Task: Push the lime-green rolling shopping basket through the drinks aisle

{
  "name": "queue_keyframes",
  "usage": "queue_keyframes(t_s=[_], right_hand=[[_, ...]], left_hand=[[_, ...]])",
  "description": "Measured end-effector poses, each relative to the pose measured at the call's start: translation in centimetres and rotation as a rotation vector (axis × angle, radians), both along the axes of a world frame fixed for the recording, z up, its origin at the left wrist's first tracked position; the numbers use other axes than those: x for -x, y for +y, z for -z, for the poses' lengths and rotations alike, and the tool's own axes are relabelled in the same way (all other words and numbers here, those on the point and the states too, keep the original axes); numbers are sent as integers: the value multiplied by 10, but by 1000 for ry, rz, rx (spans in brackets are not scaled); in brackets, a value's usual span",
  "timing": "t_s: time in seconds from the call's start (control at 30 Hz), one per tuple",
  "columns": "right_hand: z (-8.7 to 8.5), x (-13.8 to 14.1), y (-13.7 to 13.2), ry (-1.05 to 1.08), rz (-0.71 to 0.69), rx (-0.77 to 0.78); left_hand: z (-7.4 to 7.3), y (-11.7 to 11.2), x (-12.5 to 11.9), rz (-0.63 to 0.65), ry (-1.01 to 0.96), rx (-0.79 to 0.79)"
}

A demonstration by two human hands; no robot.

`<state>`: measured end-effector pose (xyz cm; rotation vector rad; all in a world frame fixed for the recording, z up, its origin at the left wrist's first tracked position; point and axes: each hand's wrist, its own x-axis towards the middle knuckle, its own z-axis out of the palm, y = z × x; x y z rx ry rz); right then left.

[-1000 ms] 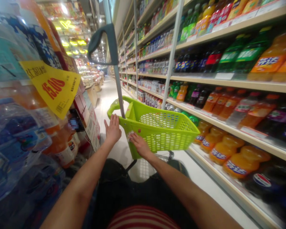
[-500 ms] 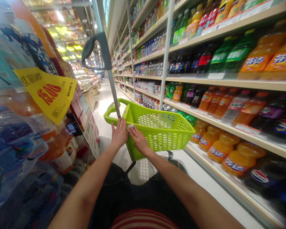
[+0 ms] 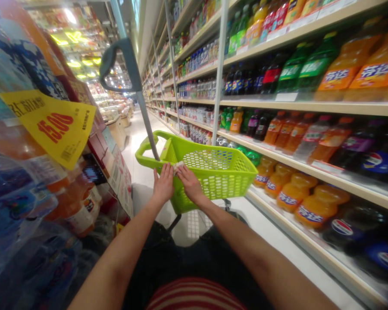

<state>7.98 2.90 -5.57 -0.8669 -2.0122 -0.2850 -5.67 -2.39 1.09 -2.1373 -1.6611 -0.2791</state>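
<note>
Basket (image 3: 180, 200) is mid-frame, green, upright on the white floor (image 3: 261, 219), right in front of the person's legs (image 3: 177, 271). Probably parked there so both forearms can reach its near wall without stretching.

Left hand (image 3: 164, 186) lies palm-down on the near wall, left of centre, fingers straight, tips just below the rim. Left grip: flat, thumb set apart, nothing visible pinched in it. My read: it braces, since the thing is on wheels and could roll.

Right hand (image 3: 189, 183) is just beside it, tips almost meeting the left ones. Right grip: fingers closed over a small white wad (image 3: 178, 164), pressing it on the rim. Wad looks like tissue or cloth, too small to be sure. Wall behind it likely gives the backing.

Pole (image 3: 145, 118) rises from the basket's left end, leaning to upper left, dark handle (image 3: 129, 64) partway up. Neither hand is on it; fair enough, nobody's pulling.

Right side of frame: shelves (image 3: 304, 106) of drinks, orange bottles (image 3: 315, 206) low down, presumably because big ones are heavy. Left: yellow price tag (image 3: 51, 129) on stacked packs (image 3: 16, 206), angled aisle-side, likely for passers-by.
</note>
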Motion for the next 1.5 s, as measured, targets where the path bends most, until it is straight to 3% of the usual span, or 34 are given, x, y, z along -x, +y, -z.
queue_keyframes(t_s=[0.17,0.23,0.3,0.5,0.57,0.63,0.8,0.87,0.97,1.13,1.2,1.27,1.4,1.5], right_hand=[[50,-11,-1,-102,45,67],[61,-17,-4,-111,48,68],[59,-23,-8,-89,54,54],[16,-33,-8,-10,120,35],[15,-35,-3,-23,141,44],[26,-38,1,-43,149,50],[77,-49,-1,-85,147,84],[88,-55,-7,-91,146,100],[79,-64,-15,-47,158,86],[36,-77,-10,52,226,43],[35,-83,-4,41,253,71],[50,-90,1,6,262,109],[97,-106,-5,-46,294,178],[110,-117,-16,-49,309,189]], left_hand=[[21,-6,-9,40,30,28],[29,-8,-11,43,35,45],[33,-8,-13,45,35,60],[31,-6,-25,47,21,67],[29,-5,-31,57,20,68],[30,-5,-35,70,26,67],[40,-7,-46,104,66,93],[44,-7,-51,119,80,112],[46,-6,-59,129,78,124],[36,1,-75,99,63,94],[32,3,-82,93,79,92],[32,2,-90,107,106,104],[40,-2,-103,129,143,146],[45,-3,-110,136,157,179]])
